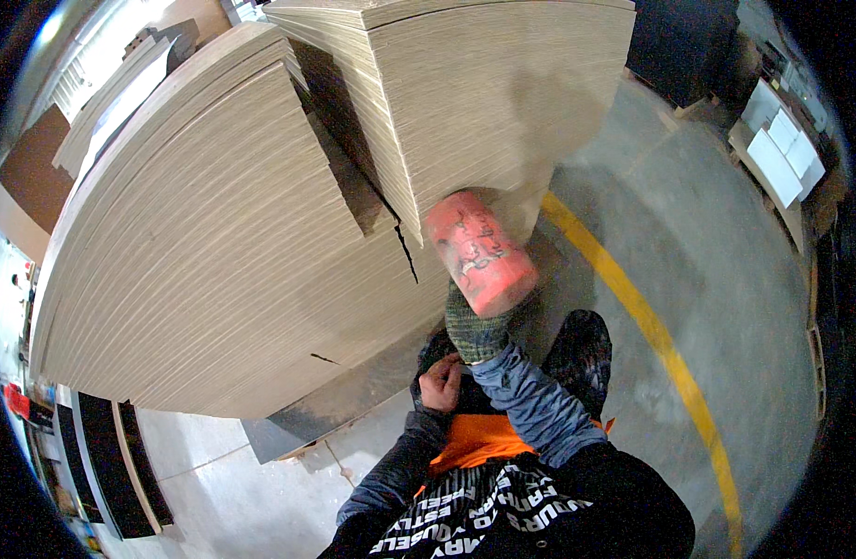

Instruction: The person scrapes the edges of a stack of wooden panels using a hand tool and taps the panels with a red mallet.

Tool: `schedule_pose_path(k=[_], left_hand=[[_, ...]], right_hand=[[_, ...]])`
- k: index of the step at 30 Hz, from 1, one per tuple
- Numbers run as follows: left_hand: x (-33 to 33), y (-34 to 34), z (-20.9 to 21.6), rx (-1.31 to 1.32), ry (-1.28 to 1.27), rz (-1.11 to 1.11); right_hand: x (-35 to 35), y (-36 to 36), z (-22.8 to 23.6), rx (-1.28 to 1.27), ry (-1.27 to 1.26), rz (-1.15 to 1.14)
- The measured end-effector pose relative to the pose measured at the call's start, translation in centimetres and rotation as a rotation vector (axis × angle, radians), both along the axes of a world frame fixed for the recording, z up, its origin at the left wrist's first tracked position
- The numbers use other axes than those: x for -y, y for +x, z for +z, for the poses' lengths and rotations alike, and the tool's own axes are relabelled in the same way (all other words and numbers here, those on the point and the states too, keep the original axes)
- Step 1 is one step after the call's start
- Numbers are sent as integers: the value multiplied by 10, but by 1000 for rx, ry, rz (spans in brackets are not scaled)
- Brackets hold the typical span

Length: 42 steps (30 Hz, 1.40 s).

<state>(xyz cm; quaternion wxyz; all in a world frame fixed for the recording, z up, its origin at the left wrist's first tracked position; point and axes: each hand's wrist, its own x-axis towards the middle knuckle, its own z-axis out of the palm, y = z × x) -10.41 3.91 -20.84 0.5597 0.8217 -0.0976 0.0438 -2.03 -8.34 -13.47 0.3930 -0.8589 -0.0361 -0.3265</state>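
A blurred red cylinder (482,253) with dark scrawled marks stands out near the lower corner of a tall stack of pale sheets (484,102). My right hand (477,328), in a green-grey knit glove, is closed on the cylinder, its fingers mostly hidden behind it. Close beside the right wrist, my bare left hand (439,383) has its fingers curled in. Something dark lies against it, and I cannot make out what it holds. At the left, a second wide stack of pale sheets (214,233) rises with a dark gap between the stacks.
Under the left stack is a dark board or pallet edge (344,396). A yellow line (633,298) curves along the grey concrete floor on the right. My dark shoe (579,359) stands near the line. White sheets (784,154) lie on a stand at the far right.
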Motion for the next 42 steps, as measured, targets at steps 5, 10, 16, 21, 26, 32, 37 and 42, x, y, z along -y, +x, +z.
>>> schedule_pose_path(k=[5,10,16,21,26,32,37,42], left_hand=[[-2,0,-3,-43,21,-21],[-2,0,-5,-51,9,-32],[-5,-2,-9,-75,-5,-24],[-4,-1,-9,-69,8,-34],[-2,0,-12,-58,-34,-22],[-3,-1,-7,-79,11,-67],[-3,-2,-3,-97,21,-62],[-1,0,-9,-62,-1,-76]], right_hand=[[1,3,3,4,16,5],[2,4,3,1,29,-2],[1,2,2,1,44,-1],[3,3,5,7,61,-8],[9,-2,5,10,80,-9],[9,-8,5,6,95,-10],[8,2,10,15,116,3],[11,2,15,23,141,9]])
